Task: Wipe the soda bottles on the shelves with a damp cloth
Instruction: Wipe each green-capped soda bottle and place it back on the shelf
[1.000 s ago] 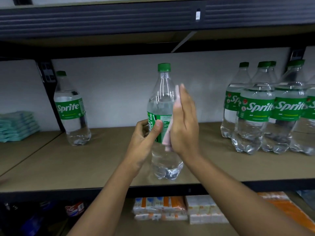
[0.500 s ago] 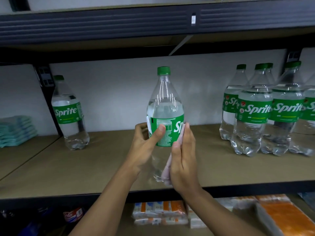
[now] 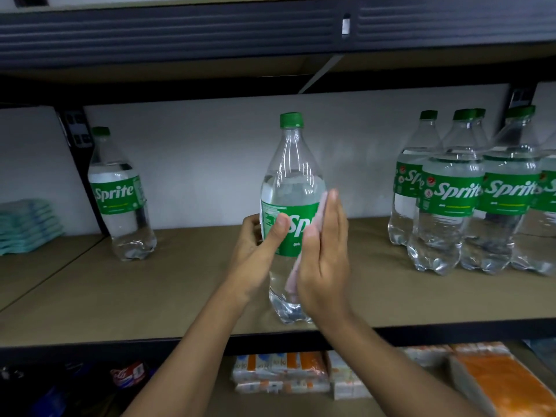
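A clear Sprite bottle point(image 3: 290, 176) with a green cap and green label is upright over the front of the brown shelf point(image 3: 186, 284). My left hand point(image 3: 258, 251) grips its label band, thumb across the front. My right hand point(image 3: 323, 260) presses a pale pink cloth point(image 3: 319, 212) flat against the bottle's right side with straight fingers. Most of the cloth is hidden behind that hand. I cannot tell whether the bottle's base touches the shelf.
One Sprite bottle point(image 3: 120, 197) stands at the shelf's left; several more point(image 3: 469, 194) crowd the right. Teal folded cloths point(image 3: 25, 224) lie far left. A dark upper shelf point(image 3: 210, 31) hangs overhead. Orange-and-white packs point(image 3: 279, 371) fill the shelf below.
My right hand slid the cloth down the bottle's side, then back up to the label. The bottle has turned in my left hand, so the Sprite lettering now faces me.
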`<state>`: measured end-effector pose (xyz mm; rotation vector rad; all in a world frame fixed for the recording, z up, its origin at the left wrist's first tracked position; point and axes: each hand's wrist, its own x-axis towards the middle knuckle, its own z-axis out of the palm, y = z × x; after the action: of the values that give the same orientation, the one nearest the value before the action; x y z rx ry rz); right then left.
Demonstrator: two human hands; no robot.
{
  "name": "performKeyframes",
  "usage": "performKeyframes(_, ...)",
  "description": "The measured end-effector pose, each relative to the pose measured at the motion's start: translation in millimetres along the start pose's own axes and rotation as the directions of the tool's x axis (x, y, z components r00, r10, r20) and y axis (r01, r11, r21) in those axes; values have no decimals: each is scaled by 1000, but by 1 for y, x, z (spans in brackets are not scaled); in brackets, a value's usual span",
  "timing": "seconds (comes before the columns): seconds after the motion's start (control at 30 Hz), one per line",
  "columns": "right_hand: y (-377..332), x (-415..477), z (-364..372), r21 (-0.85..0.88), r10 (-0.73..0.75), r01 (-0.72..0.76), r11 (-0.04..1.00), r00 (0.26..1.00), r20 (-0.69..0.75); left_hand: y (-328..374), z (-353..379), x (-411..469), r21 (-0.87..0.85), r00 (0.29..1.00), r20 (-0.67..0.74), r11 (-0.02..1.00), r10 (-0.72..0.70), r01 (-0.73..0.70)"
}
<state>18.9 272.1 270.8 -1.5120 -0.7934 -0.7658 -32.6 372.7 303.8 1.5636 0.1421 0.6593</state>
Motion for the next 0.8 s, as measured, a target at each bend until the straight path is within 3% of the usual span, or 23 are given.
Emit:
performKeyframes(0.2, 17, -38, -6, 61, 152, -154, 986, 988, 25, 3, 1, -5, -15, 1000, 22, 1000, 16, -16)
performKeyframes(0.5, -40, 73, -15, 115, 109, -113, 987, 993, 45, 2, -3, -6, -17, 989, 148, 1000, 7, -5)
performKeyframes(0.67, -21, 25, -8, 19, 18, -17, 1000, 1000, -20, 2, 2, -6, 100, 998, 11, 993, 59, -60)
performKeyframes(0.8, 4, -30, -6, 92, 93, -96, 991, 995, 38, 0, 1, -5, 39, 1000, 0, 999, 19, -19)
